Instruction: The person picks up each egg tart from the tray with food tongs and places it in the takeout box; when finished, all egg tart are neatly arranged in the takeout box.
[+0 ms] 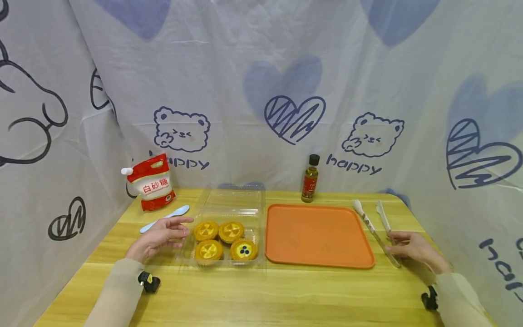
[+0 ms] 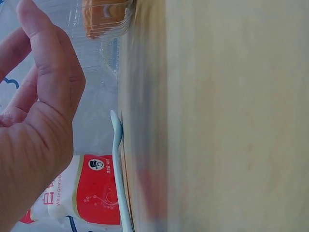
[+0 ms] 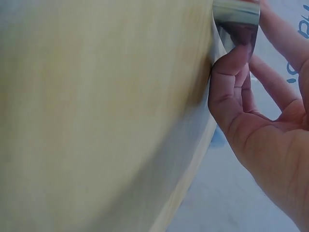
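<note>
My left hand [image 1: 163,236] hovers with relaxed fingers at the left side of a clear plastic box [image 1: 261,261] whose lid is raised; nothing is in the hand. Inside are several tarts [image 1: 208,250], one topped with dark berries [image 1: 245,250]. Beneath and behind that hand lies a pale blue spoon [image 1: 180,210]. On the right, my right hand [image 1: 412,250] has its thumb and fingers on both sides of the tongs [image 1: 372,229], near their bent metal end [image 3: 237,17]. These tongs lie with white tips spread apart, pointing to the back.
An orange tray [image 1: 318,236] lies between the box and the tongs. Behind it stands a small bottle [image 1: 309,184] with a black cap. A red and white sugar bag [image 1: 153,184] stands at the back left. Patterned cloth [image 1: 245,68] hangs around the wooden table [image 1: 253,295].
</note>
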Tool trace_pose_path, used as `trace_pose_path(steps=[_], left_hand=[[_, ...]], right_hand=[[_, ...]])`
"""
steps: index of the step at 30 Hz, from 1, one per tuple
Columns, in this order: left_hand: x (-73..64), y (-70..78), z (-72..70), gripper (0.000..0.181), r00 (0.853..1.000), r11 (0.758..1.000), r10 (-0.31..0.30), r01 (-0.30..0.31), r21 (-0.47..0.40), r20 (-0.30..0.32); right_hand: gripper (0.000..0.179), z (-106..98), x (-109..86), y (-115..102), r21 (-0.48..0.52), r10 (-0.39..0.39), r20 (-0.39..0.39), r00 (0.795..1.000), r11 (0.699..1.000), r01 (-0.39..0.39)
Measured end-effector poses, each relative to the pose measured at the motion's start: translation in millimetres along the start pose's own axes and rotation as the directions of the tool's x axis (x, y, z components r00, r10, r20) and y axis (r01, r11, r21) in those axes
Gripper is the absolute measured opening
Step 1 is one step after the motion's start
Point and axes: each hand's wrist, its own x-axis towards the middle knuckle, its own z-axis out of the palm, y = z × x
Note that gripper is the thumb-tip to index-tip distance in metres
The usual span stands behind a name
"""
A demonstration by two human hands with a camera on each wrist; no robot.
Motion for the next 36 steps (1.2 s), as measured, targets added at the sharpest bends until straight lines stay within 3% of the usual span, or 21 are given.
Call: trace_pose_path(steps=[12,20,24,30,36], left_hand=[[0.0,0.6,1.5,0.055,1.0,1.0,-0.008,0.008,-0.004,-0.002],[0.6,4.1,-1.3,0.057,1.0,0.998,-0.019,0.019,0.058,0.005],[1.8,7.5,-2.6,0.059,1.0,0.993,-0.02,0.021,0.119,-0.011],[6.7,15.6,-1.9,0.055,0.996,0.981,-0.027,0.044,0.189,-0.09],[10.6,21.1,-2.6,0.053,0.994,0.964,-0.021,0.048,0.261,-0.107]], right_hand=[[0.07,-5,-3.9,1,-0.003,-0.024,-0.025,0.999,1.0,0.024],[0.064,-2,2.6,-23,0.02,-0.078,-0.046,0.996,0.997,0.079],[0.06,10,9.7,-44,0.079,-0.115,0.007,0.993,0.99,0.114],[0.059,39,25.2,-76,0.224,-0.183,0.103,0.978,0.962,0.156],[0.054,69,45.9,-106,0.244,-0.242,0.154,0.958,0.949,0.2]])
